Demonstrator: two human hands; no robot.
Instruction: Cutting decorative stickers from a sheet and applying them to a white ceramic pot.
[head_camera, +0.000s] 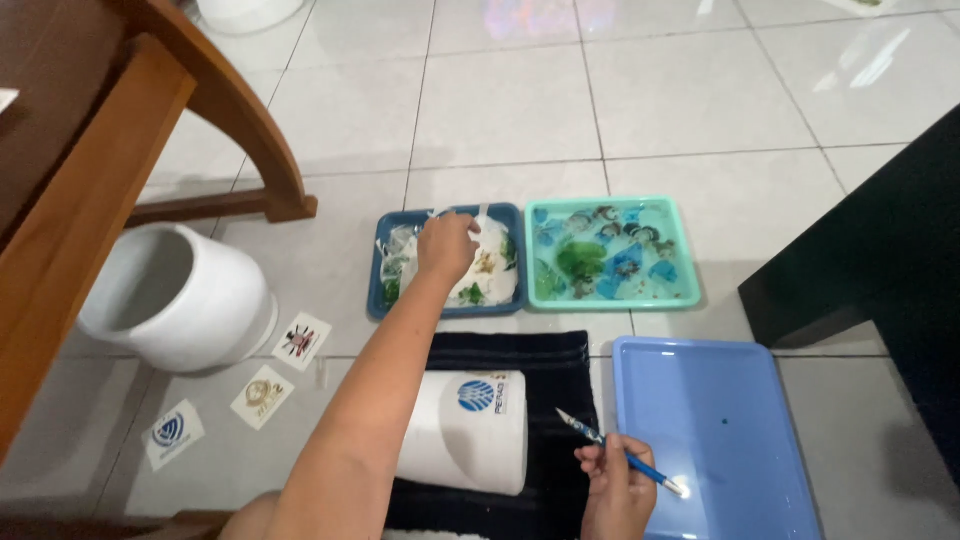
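The left hand (446, 247) closes its grip on wet white paper scraps (487, 268) inside the dark blue plastic tray (378, 300) on the tiled floor (500, 110). The right hand (615, 490) pinches a blue-handled craft knife (622, 455) over the black towel's (560, 400) edge, beside the light blue tray (720, 420).

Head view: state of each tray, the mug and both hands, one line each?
Left hand: reaching into dark blue tray, grip on its contents unclear.
Right hand: holding craft knife.
Dark blue tray: full of wet cut-outs.
Teal tray: filled with water, cut-outs soaking.
Light blue tray: nearly empty.
White mug: lying on its side on black towel.
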